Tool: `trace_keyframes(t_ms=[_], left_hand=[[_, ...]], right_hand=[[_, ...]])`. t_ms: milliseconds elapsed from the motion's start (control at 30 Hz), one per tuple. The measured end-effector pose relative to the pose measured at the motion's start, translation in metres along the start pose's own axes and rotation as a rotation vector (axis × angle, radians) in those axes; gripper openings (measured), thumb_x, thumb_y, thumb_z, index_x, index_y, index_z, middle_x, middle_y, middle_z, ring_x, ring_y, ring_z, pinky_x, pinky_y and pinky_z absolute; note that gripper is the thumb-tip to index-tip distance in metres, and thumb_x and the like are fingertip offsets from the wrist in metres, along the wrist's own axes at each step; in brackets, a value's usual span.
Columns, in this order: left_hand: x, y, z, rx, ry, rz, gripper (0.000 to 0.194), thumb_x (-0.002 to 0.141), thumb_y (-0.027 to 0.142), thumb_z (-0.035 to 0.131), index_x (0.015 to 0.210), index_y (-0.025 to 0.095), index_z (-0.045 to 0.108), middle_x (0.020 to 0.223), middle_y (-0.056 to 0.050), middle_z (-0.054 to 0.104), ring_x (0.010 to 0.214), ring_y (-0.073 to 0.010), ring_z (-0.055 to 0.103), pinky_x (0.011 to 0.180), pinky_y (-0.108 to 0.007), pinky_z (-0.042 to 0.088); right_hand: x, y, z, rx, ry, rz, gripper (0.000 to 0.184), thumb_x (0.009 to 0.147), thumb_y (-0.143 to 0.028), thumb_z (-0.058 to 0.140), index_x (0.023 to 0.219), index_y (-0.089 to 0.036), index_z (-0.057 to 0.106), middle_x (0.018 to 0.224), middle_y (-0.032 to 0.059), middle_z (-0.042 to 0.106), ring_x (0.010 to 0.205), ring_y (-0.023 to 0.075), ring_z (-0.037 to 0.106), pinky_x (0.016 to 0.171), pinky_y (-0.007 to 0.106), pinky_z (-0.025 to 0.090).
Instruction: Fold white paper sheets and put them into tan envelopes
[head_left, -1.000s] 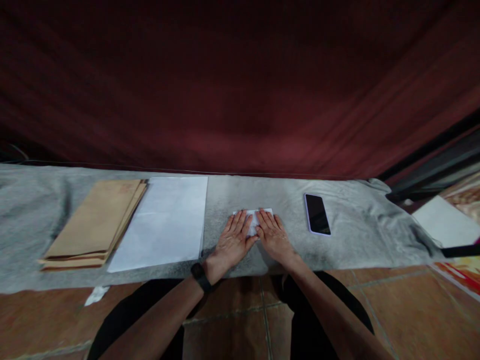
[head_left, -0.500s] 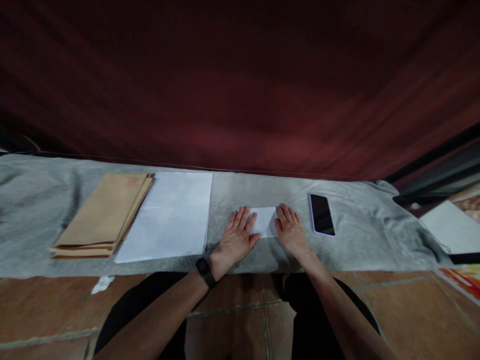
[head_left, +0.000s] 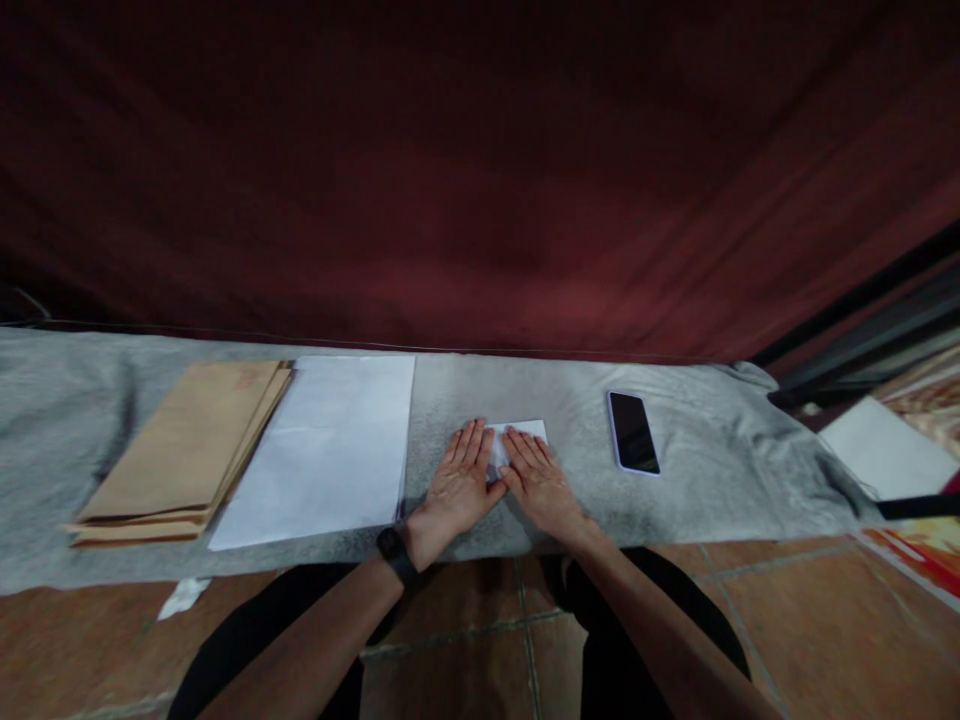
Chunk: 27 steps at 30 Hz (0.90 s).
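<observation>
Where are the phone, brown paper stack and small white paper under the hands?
Phone (head_left: 634, 433), head view: middle of its screen.
Brown paper stack (head_left: 180, 440), head view: middle of its top face.
Small white paper (head_left: 497, 451), head view: uncovered patch near its middle.

Count: 2 hands, left hand (head_left: 460, 487) and right hand (head_left: 543, 492), 1 small white paper (head_left: 496, 451), 1 smartphone (head_left: 633, 433) right, 1 black wristwatch (head_left: 397, 556), 1 white scrap (head_left: 184, 597) near left, 1 large white paper stack (head_left: 330, 450), sheets uncountable, 1 brown envelope pile (head_left: 191, 435) left, at least 2 envelopes.
</observation>
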<state>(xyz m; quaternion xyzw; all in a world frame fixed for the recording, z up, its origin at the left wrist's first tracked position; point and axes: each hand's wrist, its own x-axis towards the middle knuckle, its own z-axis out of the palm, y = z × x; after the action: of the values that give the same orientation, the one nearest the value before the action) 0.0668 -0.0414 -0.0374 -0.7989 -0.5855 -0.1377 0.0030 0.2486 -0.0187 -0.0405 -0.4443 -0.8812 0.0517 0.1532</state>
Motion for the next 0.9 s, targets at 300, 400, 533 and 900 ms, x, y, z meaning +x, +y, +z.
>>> trace_keyframes(t_ms=[300,400,533,900], left_hand=[[-0.004,-0.011,-0.001,0.024,-0.007,-0.004,0.082,0.095,0.065,0.042,0.151,0.005,0.037,0.16,-0.023,0.035,0.151,-0.0318,0.03,0.123,-0.049,0.026],[-0.005,-0.014,-0.002,0.037,-0.018,-0.011,0.08,0.096,0.064,0.038,0.151,0.005,0.038,0.16,-0.022,0.036,0.151,-0.0309,0.03,0.124,-0.049,0.024],[-0.007,-0.017,-0.003,0.057,-0.043,-0.033,0.074,0.099,0.058,0.035,0.152,0.005,0.036,0.16,-0.02,0.036,0.151,-0.0296,0.029,0.124,-0.049,0.023],[-0.008,-0.021,-0.01,0.082,-0.106,-0.05,0.067,0.101,0.05,0.031,0.153,0.008,0.036,0.161,-0.016,0.034,0.151,-0.0271,0.03,0.123,-0.049,0.025]], right_hand=[[-0.002,0.016,0.0,-0.088,0.017,0.085,0.056,0.106,-0.037,0.036,0.157,-0.013,0.033,0.16,0.0118,0.037,0.15,0.0243,0.031,0.123,0.047,0.026],[-0.003,0.02,0.001,-0.095,0.03,0.102,0.056,0.106,-0.039,0.036,0.157,-0.013,0.033,0.16,0.0124,0.038,0.15,0.025,0.032,0.122,0.047,0.027],[-0.004,0.024,0.002,-0.106,0.043,0.157,0.058,0.106,-0.041,0.035,0.156,-0.012,0.035,0.159,0.013,0.039,0.148,0.0267,0.035,0.121,0.047,0.028],[-0.005,0.033,-0.003,-0.16,0.027,0.321,0.053,0.106,-0.033,0.033,0.153,-0.012,0.041,0.16,0.0116,0.037,0.148,0.0306,0.034,0.12,0.049,0.028]])
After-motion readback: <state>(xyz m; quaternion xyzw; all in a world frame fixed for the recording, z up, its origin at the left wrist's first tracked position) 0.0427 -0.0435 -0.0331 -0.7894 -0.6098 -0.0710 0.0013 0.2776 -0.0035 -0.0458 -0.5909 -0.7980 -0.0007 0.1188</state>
